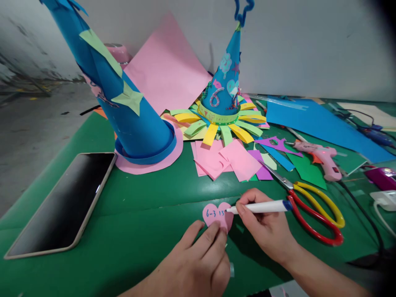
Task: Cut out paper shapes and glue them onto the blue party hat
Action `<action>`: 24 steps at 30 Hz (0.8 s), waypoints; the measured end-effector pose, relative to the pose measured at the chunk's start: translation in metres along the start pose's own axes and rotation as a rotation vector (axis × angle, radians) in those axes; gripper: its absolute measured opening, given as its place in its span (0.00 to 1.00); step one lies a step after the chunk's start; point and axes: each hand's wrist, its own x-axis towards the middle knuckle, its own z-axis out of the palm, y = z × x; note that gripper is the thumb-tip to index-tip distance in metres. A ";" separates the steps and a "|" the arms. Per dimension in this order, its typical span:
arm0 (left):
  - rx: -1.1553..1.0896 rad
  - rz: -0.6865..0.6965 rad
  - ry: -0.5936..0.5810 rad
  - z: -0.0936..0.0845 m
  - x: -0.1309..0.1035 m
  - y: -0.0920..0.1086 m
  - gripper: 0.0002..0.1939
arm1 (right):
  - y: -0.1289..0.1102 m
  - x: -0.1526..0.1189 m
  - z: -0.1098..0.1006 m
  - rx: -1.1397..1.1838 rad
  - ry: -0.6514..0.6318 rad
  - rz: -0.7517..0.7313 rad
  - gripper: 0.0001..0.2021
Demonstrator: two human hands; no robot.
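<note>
A pink paper heart (pixel 229 222) lies on the green table, with "6-3 13" in blue handwriting across it. The fingertips of my left hand (pixel 206 258) press on its lower part, fingers stretched out and the thumb a little apart. In my right hand (pixel 266 229) a white marker (pixel 262 207) is pinched between thumb and fingers. Its tip touches the heart just right of the digits, and its blue end points right. Close to my right hand rest open-bladed scissors (pixel 321 229) with one red and one yellow handle.
A phone (pixel 62 206) lies at left beside a tall blue paper hat (pixel 139 128). Behind stands a decorated blue cone hat (pixel 224 97). Pink paper squares (pixel 239 159), a pink glue gun (pixel 321 154) with a black cable, and blue sheets (pixel 318 123) spread across the table.
</note>
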 end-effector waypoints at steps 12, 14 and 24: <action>-0.006 0.004 -0.003 0.001 -0.002 0.000 0.06 | -0.002 0.001 0.000 -0.048 0.025 0.010 0.06; -0.007 0.007 0.001 0.001 -0.002 0.000 0.06 | -0.002 0.001 0.000 -0.036 0.017 0.017 0.06; -0.007 -0.007 0.023 0.001 -0.001 -0.001 0.06 | 0.004 -0.002 -0.001 0.207 0.055 0.083 0.06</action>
